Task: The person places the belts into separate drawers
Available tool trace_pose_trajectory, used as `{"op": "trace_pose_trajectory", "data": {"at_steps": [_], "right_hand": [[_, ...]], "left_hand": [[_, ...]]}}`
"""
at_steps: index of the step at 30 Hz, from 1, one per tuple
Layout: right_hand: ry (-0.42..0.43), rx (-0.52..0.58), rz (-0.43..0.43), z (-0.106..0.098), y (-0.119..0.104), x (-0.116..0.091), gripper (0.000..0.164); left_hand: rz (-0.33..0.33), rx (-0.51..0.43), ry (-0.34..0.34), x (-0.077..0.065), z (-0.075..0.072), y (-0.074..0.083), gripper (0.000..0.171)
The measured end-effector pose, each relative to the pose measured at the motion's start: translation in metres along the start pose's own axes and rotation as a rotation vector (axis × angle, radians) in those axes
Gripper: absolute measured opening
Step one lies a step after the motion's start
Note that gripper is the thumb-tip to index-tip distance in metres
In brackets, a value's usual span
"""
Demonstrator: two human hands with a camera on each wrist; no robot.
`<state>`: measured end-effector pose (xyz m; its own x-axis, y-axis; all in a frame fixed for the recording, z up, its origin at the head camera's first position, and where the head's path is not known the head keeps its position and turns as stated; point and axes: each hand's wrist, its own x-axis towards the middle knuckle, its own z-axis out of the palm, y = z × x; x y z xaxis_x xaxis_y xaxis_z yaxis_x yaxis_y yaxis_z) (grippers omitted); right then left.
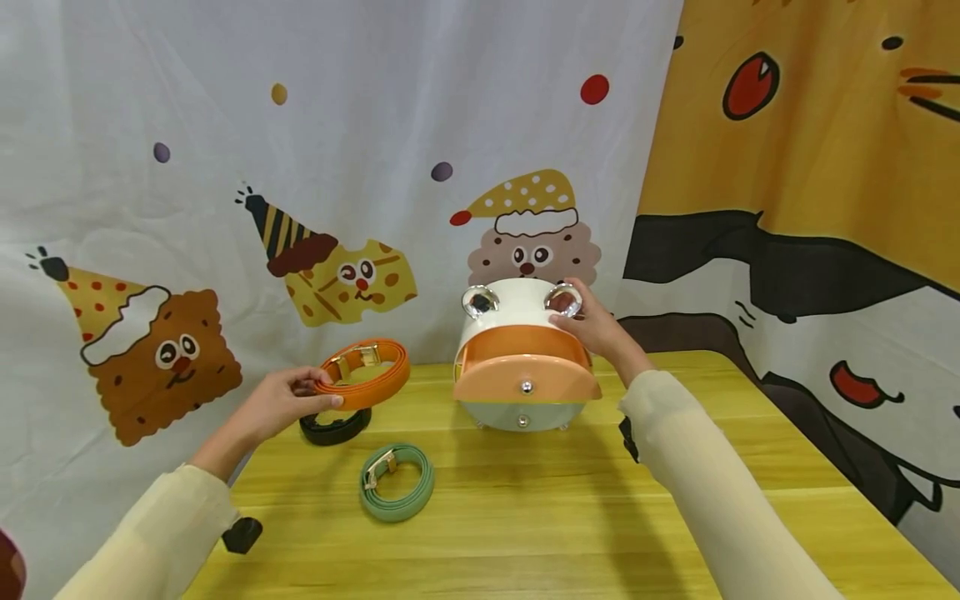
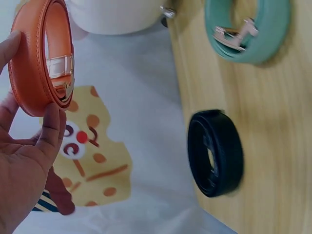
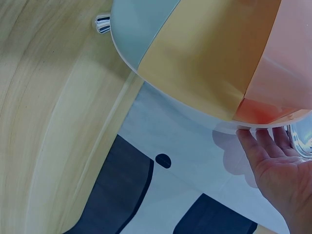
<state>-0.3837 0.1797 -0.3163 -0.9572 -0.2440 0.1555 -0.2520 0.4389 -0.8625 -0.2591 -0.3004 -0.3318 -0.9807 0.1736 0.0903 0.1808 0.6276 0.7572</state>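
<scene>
My left hand [image 1: 288,400] pinches a coiled orange belt [image 1: 386,387] with a gold buckle, lifted over the table's left side. In the left wrist view, thumb and fingers hold the orange belt [image 2: 29,63] by its edge. A coiled black belt [image 1: 337,429] lies below it, and a coiled green belt [image 1: 397,508] sits nearer the front. My right hand [image 1: 596,329] grips the upper right of a white frog-faced drawer box [image 1: 517,300], thumb in front by the silver ring eye. The box's orange upper drawer [image 1: 525,383] is pulled out, above a grey-green lower drawer [image 1: 495,414].
The yellow wood-grain table [image 1: 510,533] runs beneath everything. Behind it hangs a white cloth [image 1: 360,125] printed with cartoon snacks, and a curtain with large cartoon animals [image 1: 795,150] closes the right side. Small silver feet [image 3: 103,23] hold up the box.
</scene>
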Motion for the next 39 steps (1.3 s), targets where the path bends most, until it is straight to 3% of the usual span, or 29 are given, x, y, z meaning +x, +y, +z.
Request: {"op": "trace_pose_trajectory", "data": {"at_steps": [9, 16, 30, 39], "right_hand": [[-0.003, -0.011, -0.011, 0.0, -0.001, -0.001, 0.071], [-0.001, -0.012, -0.029, 0.0, 0.001, -0.001, 0.071], [0.003, -0.049, -0.01, -0.001, 0.0, -0.002, 0.072], [-0.004, -0.054, -0.02, 0.0, -0.001, -0.001, 0.072]], "left_hand": [[0.007, -0.021, -0.032, 0.015, 0.003, 0.032, 0.046], [0.052, -0.031, -0.062, 0.025, 0.009, 0.059, 0.044], [0.156, -0.083, -0.141, 0.052, 0.038, 0.104, 0.034], [0.179, -0.128, -0.184, 0.064, 0.052, 0.124, 0.029]]}}
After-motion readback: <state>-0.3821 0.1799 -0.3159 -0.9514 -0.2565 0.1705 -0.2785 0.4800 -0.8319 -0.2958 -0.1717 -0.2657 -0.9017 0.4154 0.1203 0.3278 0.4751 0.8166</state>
